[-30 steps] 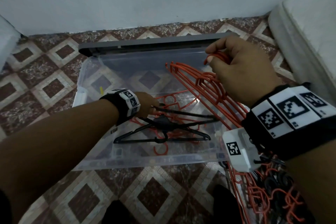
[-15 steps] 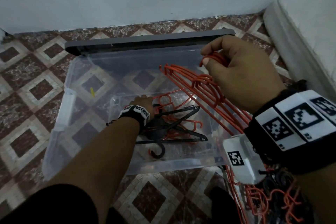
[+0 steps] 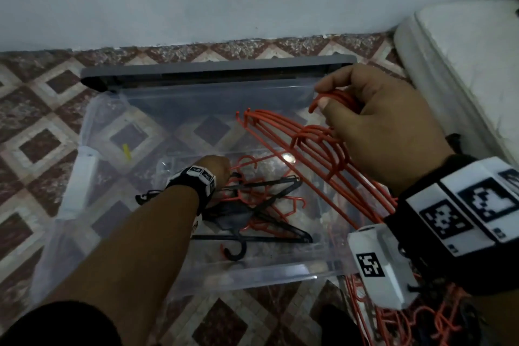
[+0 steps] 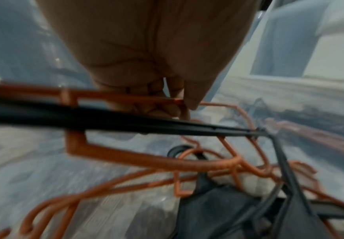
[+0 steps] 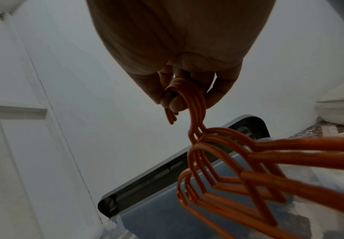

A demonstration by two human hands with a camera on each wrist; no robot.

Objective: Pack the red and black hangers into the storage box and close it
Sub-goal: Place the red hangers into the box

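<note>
A: Nearest us, what lies outside the clear plastic storage box [image 3: 84,177]?

B: A tangle of loose red and black hangers [image 3: 415,314] on the patterned tile floor [image 3: 33,121], just outside the box's near right corner.

A: And inside the box?

B: The left hand [image 3: 216,167] is down at the bottom, its grip closed on a thin red hanger [image 4: 126,98] among mixed red and black plastic hangers [image 3: 261,205].

A: The right hand [image 3: 373,121]?

B: Above the box's right side, its grip pinching the hooks of a red wire-hanger bundle [image 3: 306,149]. It seems mid-packing; next, lower that bundle flat.

A: Beyond?

B: The grey lid [image 3: 213,70] stands open at the far edge.
</note>
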